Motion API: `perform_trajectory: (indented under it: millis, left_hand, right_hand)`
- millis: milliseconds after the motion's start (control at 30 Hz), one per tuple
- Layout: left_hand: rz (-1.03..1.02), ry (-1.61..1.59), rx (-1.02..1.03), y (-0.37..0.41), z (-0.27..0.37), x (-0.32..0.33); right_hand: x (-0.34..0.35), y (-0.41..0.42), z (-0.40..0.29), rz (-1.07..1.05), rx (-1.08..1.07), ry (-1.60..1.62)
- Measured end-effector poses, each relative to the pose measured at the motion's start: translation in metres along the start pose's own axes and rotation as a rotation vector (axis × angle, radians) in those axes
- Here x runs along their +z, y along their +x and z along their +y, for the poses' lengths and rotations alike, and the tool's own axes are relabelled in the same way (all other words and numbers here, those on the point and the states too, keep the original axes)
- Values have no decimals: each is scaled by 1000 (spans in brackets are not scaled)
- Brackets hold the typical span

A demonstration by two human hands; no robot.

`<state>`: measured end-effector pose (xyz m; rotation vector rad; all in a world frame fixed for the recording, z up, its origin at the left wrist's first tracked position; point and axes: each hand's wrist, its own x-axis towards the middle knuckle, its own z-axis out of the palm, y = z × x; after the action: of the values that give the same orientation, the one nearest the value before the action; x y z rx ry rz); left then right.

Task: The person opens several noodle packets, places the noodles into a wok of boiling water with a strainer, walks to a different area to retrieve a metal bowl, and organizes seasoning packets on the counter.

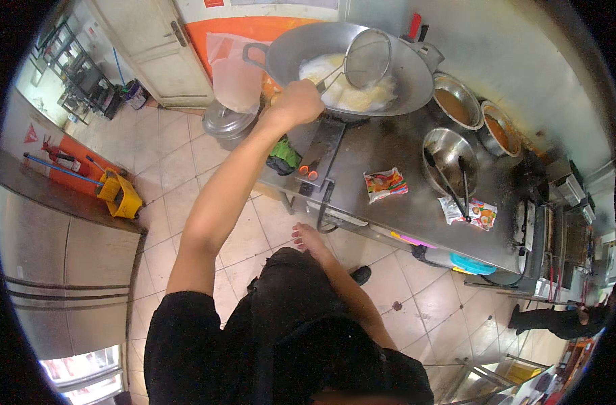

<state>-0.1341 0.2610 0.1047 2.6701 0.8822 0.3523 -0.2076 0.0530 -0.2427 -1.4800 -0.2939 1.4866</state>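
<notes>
My left hand [299,101] grips the handle of a round wire-mesh strainer [369,58] above a large wok [412,76]. Noodles [361,96] lie in foaming, whitish liquid in the wok; whether the mesh touches them, I cannot tell. My right hand [308,238] hangs low by the counter's front edge, holding nothing, fingers a little apart. Below the wok sits a burner unit with orange-ringed knobs [308,172]. An instant-noodle packet [385,185] rests on the steel counter [348,212]. Another packet [483,213] lies farther right, under the ends of black-handled tongs [462,190].
The tongs lean in a steel bowl [447,147]. Two bowls of brownish sauce [460,101] [500,129] stand by the wall. Left of the wok are a lidded pot [229,121] and a plastic bag [234,76]. A yellow mop bucket [123,195] stands on the floor; another person [561,320] is far right.
</notes>
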Motion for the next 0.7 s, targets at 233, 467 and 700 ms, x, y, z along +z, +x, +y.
perform_trajectory:
  millis: [233, 467, 700]
  left_hand:
    - [-55, 140, 84, -9, -38, 5]
    - [-65, 305, 209, 5, -68, -3]
    - [183, 111, 130, -18, -85, -36]
  right_hand:
    - [9, 4, 10, 21, 9, 3]
    - [44, 29, -37, 83, -264, 222]
    - [53, 77, -60, 349, -210, 544]
